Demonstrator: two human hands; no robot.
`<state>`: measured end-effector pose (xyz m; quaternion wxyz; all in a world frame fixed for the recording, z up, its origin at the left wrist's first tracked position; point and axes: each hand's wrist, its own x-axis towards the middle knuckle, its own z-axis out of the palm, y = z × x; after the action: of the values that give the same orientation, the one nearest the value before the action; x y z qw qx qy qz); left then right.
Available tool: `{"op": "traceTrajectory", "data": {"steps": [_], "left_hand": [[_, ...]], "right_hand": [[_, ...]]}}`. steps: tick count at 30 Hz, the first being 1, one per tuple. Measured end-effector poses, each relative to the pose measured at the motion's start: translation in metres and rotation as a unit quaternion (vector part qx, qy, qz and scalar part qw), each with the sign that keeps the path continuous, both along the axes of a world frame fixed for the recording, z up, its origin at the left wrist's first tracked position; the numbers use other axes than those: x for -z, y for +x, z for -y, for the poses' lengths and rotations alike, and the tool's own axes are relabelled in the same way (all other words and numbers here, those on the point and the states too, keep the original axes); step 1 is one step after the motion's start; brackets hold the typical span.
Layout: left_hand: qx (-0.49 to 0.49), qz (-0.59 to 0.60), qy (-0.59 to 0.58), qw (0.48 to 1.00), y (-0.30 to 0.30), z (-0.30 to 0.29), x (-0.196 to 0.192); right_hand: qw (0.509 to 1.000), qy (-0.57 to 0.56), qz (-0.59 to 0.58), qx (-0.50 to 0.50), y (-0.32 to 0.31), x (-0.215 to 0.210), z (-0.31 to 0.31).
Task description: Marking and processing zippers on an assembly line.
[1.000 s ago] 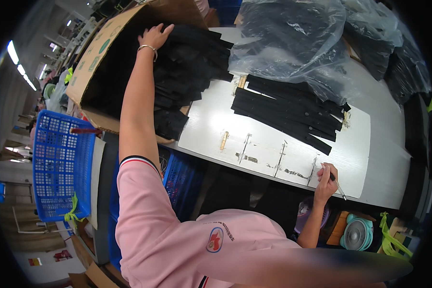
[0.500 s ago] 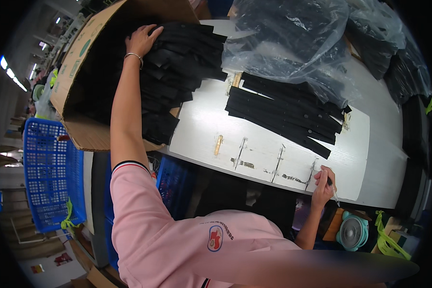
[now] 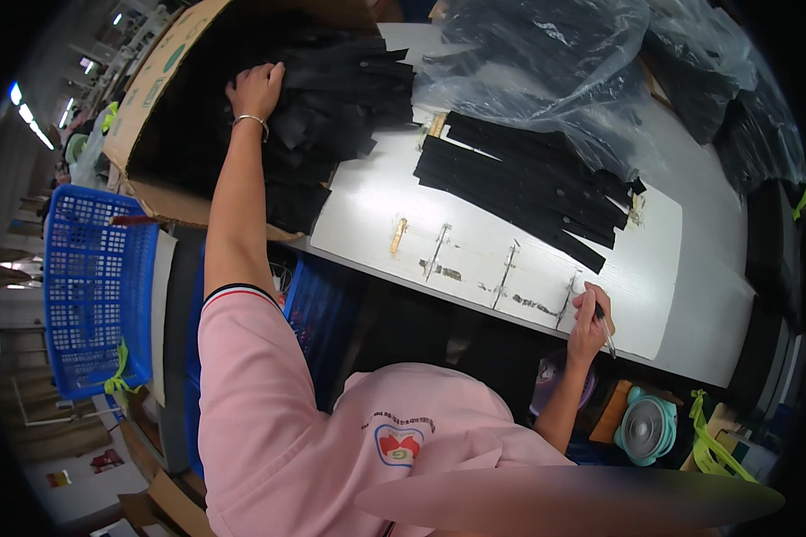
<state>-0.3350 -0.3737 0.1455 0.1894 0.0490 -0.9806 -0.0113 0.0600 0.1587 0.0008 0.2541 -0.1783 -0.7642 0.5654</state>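
My left hand point(image 3: 255, 92) reaches into the open end of a cardboard box point(image 3: 150, 74). Its fingers are bent over black fabric strips point(image 3: 336, 85) heaped from the box onto the white table point(image 3: 367, 210); the fingertips are partly lost against the dark cloth. Near the table's front edge, my right hand point(image 3: 588, 322) is closed around a slim pen point(image 3: 608, 336), tip pointing down and right. Between the hands, farther back, more black strips point(image 3: 519, 192) lie side by side on the tabletop, with small round spots on them.
Clear plastic bags point(image 3: 546, 63) of dark material cover the table's back. Dark lines and a yellowish tape piece point(image 3: 398, 235) mark its front. A blue basket point(image 3: 98, 295) stands left of the box; a small teal fan point(image 3: 647, 427) sits below the table's right end.
My left hand has drawn its fingers closer together, and the heaped strips beside it have shifted. My right hand still holds the pen. The whole view has moved slightly.
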Motion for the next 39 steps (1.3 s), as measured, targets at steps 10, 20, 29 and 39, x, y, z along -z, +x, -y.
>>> {"op": "traceTrajectory", "data": {"steps": [10,20,29,39], "left_hand": [[-0.050,-0.074,0.019,0.996,0.071,0.004,0.035],[-0.135,-0.104,-0.063,0.983,0.106,0.005,0.054],[-0.035,-0.263,-0.047,0.963,0.107,-0.039,0.048],[0.119,-0.189,0.020,0.974,0.113,-0.078,0.075]], "right_hand": [[1.000,-0.004,0.007,-0.012,-0.002,-0.002,-0.001],[0.999,0.045,-0.022,-0.022,-0.005,0.001,-0.001],[0.961,0.269,-0.025,-0.068,-0.034,-0.042,0.023],[0.836,0.512,0.056,-0.191,-0.135,-0.018,0.053]]}}
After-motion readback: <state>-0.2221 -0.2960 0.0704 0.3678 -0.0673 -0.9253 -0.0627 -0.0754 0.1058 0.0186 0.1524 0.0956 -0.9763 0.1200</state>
